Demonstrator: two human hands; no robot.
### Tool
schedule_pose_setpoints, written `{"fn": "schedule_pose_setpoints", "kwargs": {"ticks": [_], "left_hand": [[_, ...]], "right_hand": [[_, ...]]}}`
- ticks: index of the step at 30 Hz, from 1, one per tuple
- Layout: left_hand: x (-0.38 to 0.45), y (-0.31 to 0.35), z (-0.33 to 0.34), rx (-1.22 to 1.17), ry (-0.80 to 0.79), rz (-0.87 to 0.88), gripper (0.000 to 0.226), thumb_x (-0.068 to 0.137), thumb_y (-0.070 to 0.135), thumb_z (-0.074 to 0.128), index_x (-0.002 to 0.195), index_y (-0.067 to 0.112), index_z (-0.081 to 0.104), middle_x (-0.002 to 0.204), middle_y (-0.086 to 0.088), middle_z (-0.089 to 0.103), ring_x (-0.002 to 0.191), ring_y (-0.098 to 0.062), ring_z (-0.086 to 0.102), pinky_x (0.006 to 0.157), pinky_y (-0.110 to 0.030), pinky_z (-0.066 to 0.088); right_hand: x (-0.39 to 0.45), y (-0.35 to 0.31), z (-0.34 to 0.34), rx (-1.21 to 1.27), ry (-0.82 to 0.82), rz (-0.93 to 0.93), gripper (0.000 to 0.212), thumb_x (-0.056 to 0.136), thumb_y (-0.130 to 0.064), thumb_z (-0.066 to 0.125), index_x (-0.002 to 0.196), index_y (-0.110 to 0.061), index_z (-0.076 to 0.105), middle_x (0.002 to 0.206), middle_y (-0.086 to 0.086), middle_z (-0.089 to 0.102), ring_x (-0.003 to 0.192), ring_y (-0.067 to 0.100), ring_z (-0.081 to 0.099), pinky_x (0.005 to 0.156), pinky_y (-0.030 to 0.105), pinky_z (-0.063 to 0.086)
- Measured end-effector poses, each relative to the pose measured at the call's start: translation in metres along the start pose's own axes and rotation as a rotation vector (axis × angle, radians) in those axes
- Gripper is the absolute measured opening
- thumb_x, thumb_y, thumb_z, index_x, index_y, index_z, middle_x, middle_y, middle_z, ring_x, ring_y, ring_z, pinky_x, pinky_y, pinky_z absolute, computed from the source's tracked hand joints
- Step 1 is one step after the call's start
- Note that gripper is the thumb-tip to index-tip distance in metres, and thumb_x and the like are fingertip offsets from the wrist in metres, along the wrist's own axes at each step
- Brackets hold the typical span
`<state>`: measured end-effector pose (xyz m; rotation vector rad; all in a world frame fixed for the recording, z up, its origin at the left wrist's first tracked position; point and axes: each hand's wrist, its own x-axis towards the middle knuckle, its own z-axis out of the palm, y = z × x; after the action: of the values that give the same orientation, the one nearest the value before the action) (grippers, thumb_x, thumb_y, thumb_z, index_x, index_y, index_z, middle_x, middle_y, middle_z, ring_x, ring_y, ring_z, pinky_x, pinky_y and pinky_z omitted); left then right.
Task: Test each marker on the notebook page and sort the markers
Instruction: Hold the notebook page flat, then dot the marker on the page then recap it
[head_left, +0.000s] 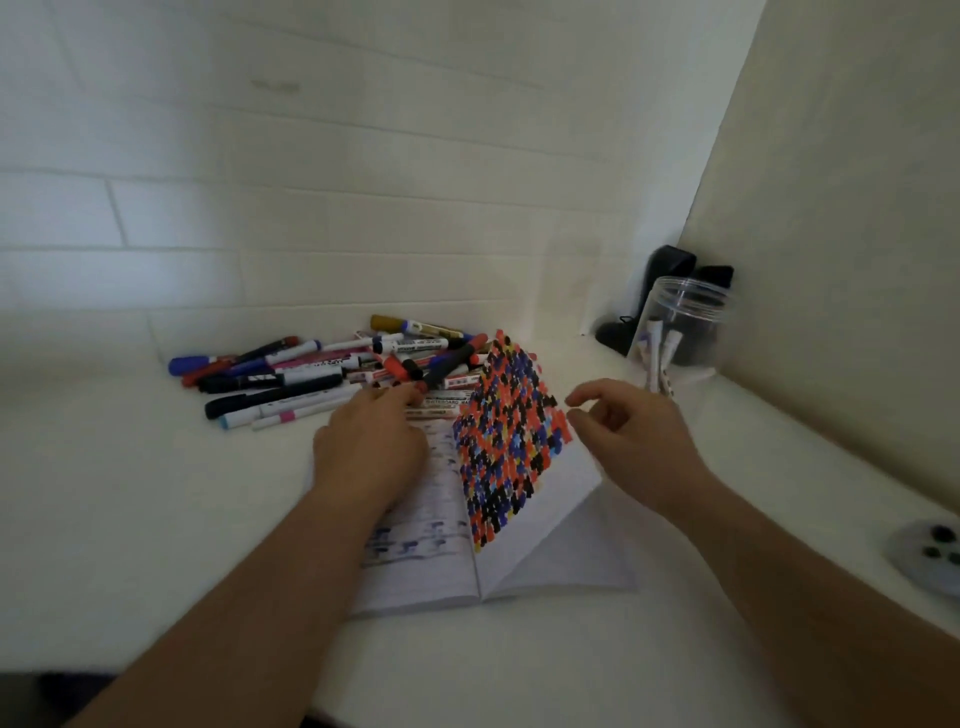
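Open notebook (467, 530) lying on the white counter (156, 519), taken here as the landmark. Left of the notebook the counter is bare to its edge; near side bare as well. Right of it the counter narrows toward a side wall, where a small grey object with dark buttons (924, 556) rests. Behind it, a tiled wall (311, 208) closes the space.

Beyond the notebook's right corner stands a clear plastic jar (680, 332), lidless, containing a few white markers upright. Dark objects sit behind the jar in the corner.

A loose pile of markers (322, 364) lies just behind the notebook's left half. One page (504, 436), densely covered in red, black, blue and yellow marks, stands raised above the spine.

Left hand (369, 447) rests on the left page, fingers reaching the nearest markers; whether they grip one cannot be told. Right hand (628, 436) hovers beside the raised page, fingers loosely curled apart, holding nothing.
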<state>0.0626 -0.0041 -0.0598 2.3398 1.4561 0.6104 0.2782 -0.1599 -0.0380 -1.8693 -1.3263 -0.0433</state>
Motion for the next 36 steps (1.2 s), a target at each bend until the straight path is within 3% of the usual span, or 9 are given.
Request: {"fn": "schedule_pose_setpoints", "kwargs": {"ticks": [6, 14, 18, 21, 24, 26, 29, 32, 36], "left_hand": [[-0.001, 0.002, 0.007, 0.179, -0.012, -0.005, 0.044, 0.099, 0.036, 0.047, 0.143, 0.04, 0.05, 0.142, -0.012, 0.047, 0.125, -0.039, 0.05, 0.103, -0.049, 0.043], [-0.007, 0.001, 0.007, 0.157, 0.15, 0.051, 0.032, 0.091, 0.02, 0.066, 0.122, 0.017, 0.06, 0.124, -0.017, 0.05, 0.106, -0.041, 0.059, 0.084, -0.053, 0.055], [-0.015, 0.011, 0.004, 0.102, 0.343, 0.126, 0.015, 0.103, 0.034, 0.05, 0.117, 0.029, 0.054, 0.113, -0.007, 0.062, 0.099, -0.032, 0.062, 0.076, -0.044, 0.052], [-0.017, 0.017, 0.004, 0.04, 0.256, 0.112, 0.013, 0.105, 0.048, 0.043, 0.112, 0.038, 0.05, 0.101, 0.008, 0.066, 0.093, -0.021, 0.065, 0.072, -0.039, 0.051], [-0.024, 0.015, 0.008, -0.027, 0.231, 0.221, 0.025, 0.096, 0.056, 0.05, 0.119, 0.044, 0.052, 0.093, 0.014, 0.064, 0.088, -0.015, 0.066, 0.075, -0.038, 0.055], [-0.022, 0.013, 0.01, -0.06, 0.186, 0.288, 0.042, 0.097, 0.051, 0.051, 0.138, 0.043, 0.05, 0.111, 0.006, 0.068, 0.102, -0.022, 0.064, 0.09, -0.044, 0.053], [-0.014, 0.012, 0.007, -0.027, 0.202, 0.339, 0.045, 0.103, 0.026, 0.057, 0.147, 0.028, 0.052, 0.125, -0.006, 0.068, 0.115, -0.028, 0.06, 0.094, -0.041, 0.047], [-0.017, 0.012, 0.003, -0.122, 0.247, 0.383, 0.033, 0.098, 0.02, 0.066, 0.131, 0.026, 0.065, 0.122, 0.002, 0.068, 0.11, -0.02, 0.061, 0.093, -0.035, 0.047], [-0.027, 0.023, -0.004, -0.191, 0.193, 0.476, 0.019, 0.089, 0.03, 0.078, 0.104, 0.035, 0.066, 0.101, 0.02, 0.067, 0.091, -0.001, 0.06, 0.082, -0.028, 0.05]], "right_hand": [[-0.006, 0.0, 0.016, 0.358, -0.095, 0.086, 0.025, 0.107, -0.041, 0.045, 0.116, -0.035, 0.067, 0.077, -0.017, 0.061, 0.068, -0.004, 0.054, 0.071, 0.025, 0.043], [-0.02, -0.013, -0.017, 0.443, -0.07, 0.023, 0.023, 0.101, -0.043, 0.053, 0.121, -0.053, 0.059, 0.077, -0.003, 0.054, 0.067, 0.002, 0.05, 0.069, 0.025, 0.045], [-0.041, -0.045, -0.029, 0.237, -0.036, -0.34, 0.036, 0.09, -0.046, 0.059, 0.125, -0.041, 0.068, 0.094, -0.014, 0.059, 0.088, 0.008, 0.055, 0.079, 0.02, 0.042], [-0.066, -0.082, -0.028, 0.07, 0.051, -0.788, 0.033, 0.091, -0.033, 0.069, 0.118, -0.016, 0.076, 0.114, 0.004, 0.069, 0.103, 0.023, 0.059, 0.094, 0.035, 0.043], [-0.086, -0.107, -0.019, -0.05, 0.065, -0.943, 0.027, 0.093, -0.036, 0.066, 0.112, -0.022, 0.079, 0.13, 0.003, 0.069, 0.121, 0.027, 0.053, 0.102, 0.043, 0.038], [-0.085, -0.104, -0.014, -0.153, 0.022, -0.893, 0.026, 0.096, -0.037, 0.058, 0.109, -0.025, 0.078, 0.127, -0.002, 0.07, 0.123, 0.023, 0.052, 0.102, 0.042, 0.036], [-0.061, -0.085, -0.019, -0.427, -0.189, -0.562, 0.029, 0.101, -0.043, 0.045, 0.101, -0.029, 0.071, 0.098, -0.008, 0.069, 0.095, 0.019, 0.06, 0.087, 0.039, 0.049], [-0.042, -0.05, -0.024, -0.365, -0.256, -0.208, 0.019, 0.1, -0.045, 0.053, 0.108, -0.033, 0.065, 0.092, -0.012, 0.063, 0.083, 0.01, 0.06, 0.075, 0.033, 0.056], [-0.031, -0.031, -0.017, -0.328, -0.108, -0.177, 0.033, 0.099, -0.045, 0.06, 0.132, -0.037, 0.058, 0.095, -0.019, 0.052, 0.087, 0.005, 0.052, 0.076, 0.026, 0.047]]}}
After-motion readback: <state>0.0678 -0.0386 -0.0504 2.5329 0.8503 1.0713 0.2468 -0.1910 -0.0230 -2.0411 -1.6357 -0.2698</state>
